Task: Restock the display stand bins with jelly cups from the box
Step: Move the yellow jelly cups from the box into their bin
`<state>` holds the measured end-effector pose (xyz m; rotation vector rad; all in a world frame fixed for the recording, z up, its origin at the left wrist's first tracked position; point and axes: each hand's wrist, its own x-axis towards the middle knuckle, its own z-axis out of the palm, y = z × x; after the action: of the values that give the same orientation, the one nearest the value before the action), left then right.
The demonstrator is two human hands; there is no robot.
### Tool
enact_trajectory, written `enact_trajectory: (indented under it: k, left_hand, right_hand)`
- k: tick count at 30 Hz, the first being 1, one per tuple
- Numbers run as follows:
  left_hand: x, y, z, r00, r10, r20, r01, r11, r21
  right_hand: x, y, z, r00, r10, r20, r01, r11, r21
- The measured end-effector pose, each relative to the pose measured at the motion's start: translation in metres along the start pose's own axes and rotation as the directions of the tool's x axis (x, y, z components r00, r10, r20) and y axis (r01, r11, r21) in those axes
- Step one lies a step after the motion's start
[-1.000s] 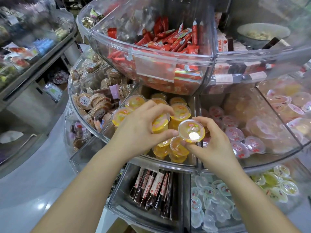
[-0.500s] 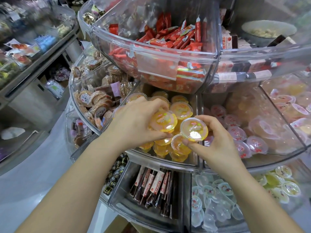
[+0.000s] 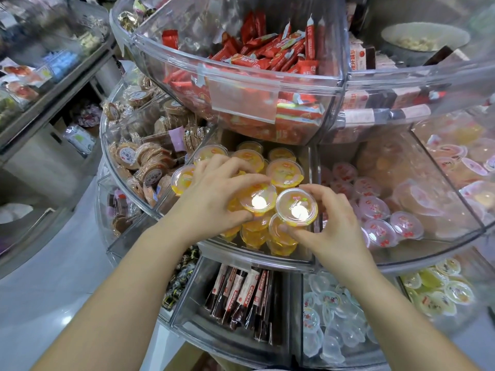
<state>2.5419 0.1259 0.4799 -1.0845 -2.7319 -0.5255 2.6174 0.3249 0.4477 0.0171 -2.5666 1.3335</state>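
Both hands are over the middle-tier clear bin [image 3: 257,259] that holds several yellow jelly cups [image 3: 284,172]. My left hand [image 3: 214,199] grips one yellow jelly cup [image 3: 257,199], lid up, above the pile. My right hand [image 3: 334,226] holds a second yellow jelly cup [image 3: 296,206] right beside it, lid up, the two cups touching. More yellow cups lie stacked beneath them. The box is not in view.
Above hangs a clear bin of red snack packets [image 3: 267,54]. To the left is a bin of wrapped round cakes [image 3: 150,159], to the right a bin of pink-lidded jelly cups [image 3: 375,207]. The lower tier holds dark snack sticks [image 3: 241,295], clear jelly cups [image 3: 332,319] and green cups [image 3: 439,287].
My left hand turned its cup from tilted to lid-up and brought it against the right hand's cup. Both hands sank slightly toward the pile.
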Motion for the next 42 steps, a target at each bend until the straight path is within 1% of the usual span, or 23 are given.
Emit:
enact_trajectory:
  k: [6, 10, 13, 16, 19, 21, 25, 27, 31, 35, 38, 42]
  left_hand:
    - [0.0, 0.0, -0.002, 0.999, 0.002, 0.044, 0.001, 0.998, -0.066]
    - [0.001, 0.0, -0.004, 0.999, 0.038, 0.038, -0.037, 0.999, -0.023]
    - [0.002, 0.0, -0.004, 0.999, 0.042, 0.027, -0.041, 0.998, -0.037]
    - [0.002, -0.002, -0.003, 0.999, 0.051, 0.002, -0.051, 0.997, -0.052]
    - [0.0, -0.005, -0.001, 0.995, 0.082, -0.064, -0.084, 0.996, -0.016]
    - [-0.003, -0.007, 0.0, 0.992, 0.08, -0.1, -0.081, 0.997, -0.003]
    - [-0.004, -0.006, 0.001, 0.989, 0.09, -0.114, -0.085, 0.995, 0.048]
    - [-0.006, -0.005, 0.0, 0.99, 0.085, -0.115, -0.083, 0.996, 0.025]
    - [-0.013, -0.004, -0.005, 0.988, 0.049, -0.144, -0.066, 0.992, -0.109]
    - [-0.025, -0.004, -0.006, 0.974, -0.041, -0.222, -0.014, 0.97, -0.243]
    - [-0.032, -0.003, -0.004, 0.969, -0.051, -0.242, -0.007, 0.973, -0.232]
    - [-0.037, 0.001, 0.0, 0.981, -0.028, -0.192, -0.004, 0.987, -0.16]
  right_hand:
    - [0.001, 0.003, -0.002, 1.0, 0.014, 0.002, -0.014, 1.0, 0.011]
    - [0.001, 0.003, -0.003, 1.0, 0.011, 0.015, -0.011, 1.0, -0.002]
    - [0.001, 0.002, -0.002, 1.0, 0.006, 0.001, -0.006, 1.0, -0.012]
    - [0.001, 0.002, -0.001, 1.0, 0.016, 0.018, -0.016, 1.0, -0.022]
    - [0.0, 0.002, -0.004, 0.999, 0.033, 0.042, -0.032, 0.999, -0.016]
    - [-0.002, 0.003, -0.004, 0.998, 0.026, 0.05, -0.025, 0.999, -0.021]
    - [-0.003, 0.004, -0.002, 0.999, 0.016, 0.04, -0.015, 0.999, -0.041]
    - [-0.002, 0.005, -0.002, 1.0, 0.003, 0.031, -0.002, 0.999, -0.034]
    - [-0.003, 0.007, -0.006, 0.999, -0.037, 0.016, 0.037, 0.999, -0.005]
    - [-0.003, 0.008, -0.006, 0.995, -0.098, 0.006, 0.098, 0.994, -0.037]
    - [-0.003, 0.006, -0.003, 0.994, -0.105, -0.033, 0.104, 0.994, -0.045]
    - [-0.005, 0.004, 0.001, 0.993, -0.109, -0.054, 0.105, 0.991, -0.079]
